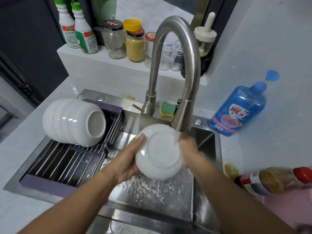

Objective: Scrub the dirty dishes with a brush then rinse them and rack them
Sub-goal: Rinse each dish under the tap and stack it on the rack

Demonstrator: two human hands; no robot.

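**Hands hold bowl under running tap**

Left hand point(130, 159) grips the white bowl point(158, 152), base toward me, over the steel sink point(152, 188); I see water falling from the tap point(181, 119) onto its rim. My right hand point(189, 152) is blurred against the bowl's far edge, so I cannot tell its grip. Nested clean bowls point(72, 121) lie on the rack point(67, 164) to the left. Soap bottle point(239, 107) stands on the white counter point(276, 141).

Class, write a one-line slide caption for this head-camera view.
Both hands, left hand and right hand, rinse a white bowl under the running faucet, beside washed bowls on the rack.
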